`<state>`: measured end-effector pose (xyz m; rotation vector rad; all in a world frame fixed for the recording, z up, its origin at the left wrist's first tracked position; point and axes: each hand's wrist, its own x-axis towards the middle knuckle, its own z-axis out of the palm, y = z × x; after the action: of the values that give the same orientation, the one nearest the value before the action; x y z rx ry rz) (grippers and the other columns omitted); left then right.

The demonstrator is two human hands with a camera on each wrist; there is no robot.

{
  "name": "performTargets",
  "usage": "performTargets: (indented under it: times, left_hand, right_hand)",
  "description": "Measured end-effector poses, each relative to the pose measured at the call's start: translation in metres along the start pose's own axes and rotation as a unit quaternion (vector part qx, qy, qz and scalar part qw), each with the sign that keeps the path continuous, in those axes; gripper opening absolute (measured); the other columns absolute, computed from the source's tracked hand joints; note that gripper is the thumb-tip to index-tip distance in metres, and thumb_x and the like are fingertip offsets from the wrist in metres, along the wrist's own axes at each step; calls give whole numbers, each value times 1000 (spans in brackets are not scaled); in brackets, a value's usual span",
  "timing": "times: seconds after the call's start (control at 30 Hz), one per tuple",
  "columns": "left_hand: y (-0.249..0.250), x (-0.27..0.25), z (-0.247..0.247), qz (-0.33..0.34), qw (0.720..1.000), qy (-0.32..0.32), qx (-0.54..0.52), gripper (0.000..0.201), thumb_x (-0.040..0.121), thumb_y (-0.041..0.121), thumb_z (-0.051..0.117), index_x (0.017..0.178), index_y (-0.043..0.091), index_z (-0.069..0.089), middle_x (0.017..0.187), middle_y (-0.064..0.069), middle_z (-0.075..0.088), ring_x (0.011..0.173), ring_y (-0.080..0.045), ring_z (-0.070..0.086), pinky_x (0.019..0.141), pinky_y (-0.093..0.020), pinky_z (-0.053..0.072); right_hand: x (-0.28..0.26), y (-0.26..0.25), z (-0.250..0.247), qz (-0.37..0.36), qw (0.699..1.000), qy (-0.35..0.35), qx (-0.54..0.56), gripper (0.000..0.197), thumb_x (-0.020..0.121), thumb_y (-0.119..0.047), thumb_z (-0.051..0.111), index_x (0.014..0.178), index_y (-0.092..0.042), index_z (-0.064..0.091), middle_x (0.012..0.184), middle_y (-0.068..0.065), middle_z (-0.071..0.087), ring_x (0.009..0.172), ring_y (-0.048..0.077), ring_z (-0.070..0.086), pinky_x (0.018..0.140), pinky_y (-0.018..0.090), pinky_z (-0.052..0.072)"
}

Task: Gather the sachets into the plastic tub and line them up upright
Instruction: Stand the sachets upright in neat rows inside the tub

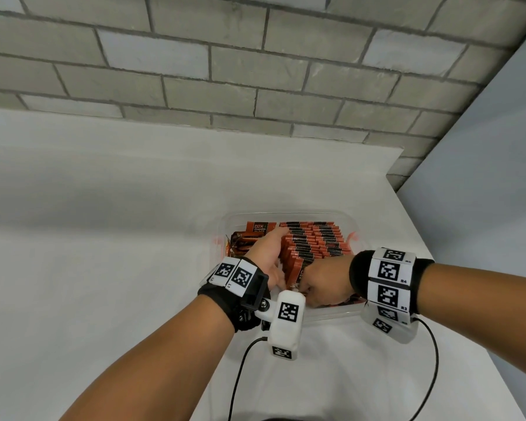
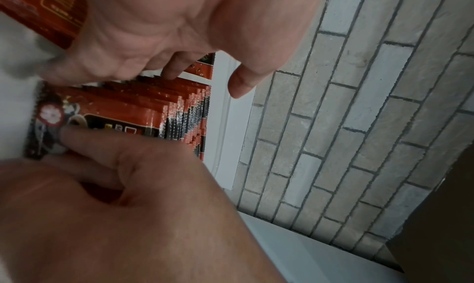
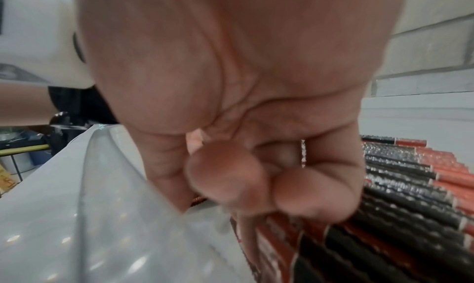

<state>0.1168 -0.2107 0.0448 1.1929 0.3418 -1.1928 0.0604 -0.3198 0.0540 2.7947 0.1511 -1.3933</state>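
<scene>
A white table point(image 1: 104, 238) is seen to carry the work, its surface matte and plain. Its far edge is set against a grey brick wall point(image 1: 255, 71), and its right edge ends beside a pale panel point(image 1: 483, 177). One clear plastic tub point(image 1: 286, 214) is stood directly on the surface, near the right edge and toward the near side. Red and black sachets point(image 1: 313, 241) are held inside the tub, most of them on edge in rows. Two black cables point(image 1: 240, 375) are trailed across the near part of the surface.

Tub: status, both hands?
Left hand flat along the sachets. Right hand pinches the near sachet. Tub nearly full, some sachets lying flat.
</scene>
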Motion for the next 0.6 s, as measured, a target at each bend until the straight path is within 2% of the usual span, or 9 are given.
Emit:
performTargets:
  times: [0.07, 0.1, 0.17, 0.23, 0.3, 0.37, 0.43, 0.5, 0.6]
  left_hand:
    - [1, 4, -1, -13, 1000, -12, -17, 25, 98, 34, 47, 96, 11, 54, 132, -19, 52, 122, -37, 50, 100, -56, 34]
    - [0, 5, -1, -16, 1000, -12, -23, 26, 98, 35, 47, 90, 11, 53, 127, -19, 56, 119, -36, 52, 96, -55, 36]
    - [-1, 10, -1, -16, 1000, -2, -24, 28, 98, 35, 47, 87, 10, 52, 112, -18, 61, 112, -34, 55, 95, -54, 38]
    - [-1, 10, 0, -17, 1000, 3, -16, 28, 98, 35, 48, 87, 10, 52, 98, -16, 61, 103, -32, 56, 94, -53, 39]
    - [-1, 11, 1, -19, 1000, 0, -12, 29, 97, 37, 49, 94, 9, 55, 107, -16, 61, 107, -33, 56, 94, -53, 40]
    - [-1, 13, 1, -25, 1000, -4, -11, 38, 95, 41, 50, 115, 9, 54, 130, -18, 54, 118, -35, 52, 100, -55, 38]
    - [-1, 13, 1, -21, 1000, -5, -14, 47, 94, 43, 50, 127, 9, 49, 137, -19, 49, 121, -35, 51, 100, -55, 39]
    - [-2, 15, 0, -23, 999, -6, -24, 55, 94, 45, 50, 135, 10, 45, 139, -19, 48, 121, -34, 51, 92, -50, 45]
    - [-2, 14, 0, -16, 1000, -5, -21, 54, 95, 46, 48, 135, 10, 47, 134, -18, 53, 113, -31, 54, 66, -41, 47]
  right_hand:
    - [-1, -2, 1, 2, 1000, 8, -28, 32, 96, -32, 45, 77, -8, 57, 77, 7, 58, 71, 22, 52, 73, 36, 50]
    - [-2, -3, 1, 5, 999, 9, -42, 35, 96, -33, 45, 72, -10, 54, 73, 5, 55, 69, 21, 50, 71, 35, 48]
    - [-3, -5, 0, 18, 998, 10, -57, 39, 97, -33, 44, 62, -15, 47, 66, 1, 49, 63, 18, 46, 69, 32, 45]
    - [-3, -5, -1, 30, 998, 11, -62, 39, 97, -33, 44, 61, -16, 45, 64, -1, 47, 62, 16, 45, 68, 30, 44]
    - [-3, -5, -1, 38, 997, 15, -68, 37, 96, -33, 44, 64, -16, 45, 65, -2, 47, 63, 16, 47, 67, 28, 44]
    - [-3, -5, -1, 43, 996, 22, -73, 37, 96, -33, 44, 63, -17, 43, 65, -2, 46, 61, 15, 45, 60, 25, 41]
    - [-2, -5, -1, 50, 996, 27, -70, 36, 96, -32, 44, 63, -18, 42, 66, -2, 47, 59, 13, 43, 56, 23, 38]
    - [-2, -5, -2, 52, 996, 30, -66, 34, 96, -33, 44, 68, -14, 46, 69, -1, 49, 64, 15, 48, 64, 25, 42]
    - [-1, -6, -2, 47, 996, 33, -62, 27, 96, -35, 44, 84, -14, 54, 82, 2, 57, 76, 19, 53, 72, 29, 45]
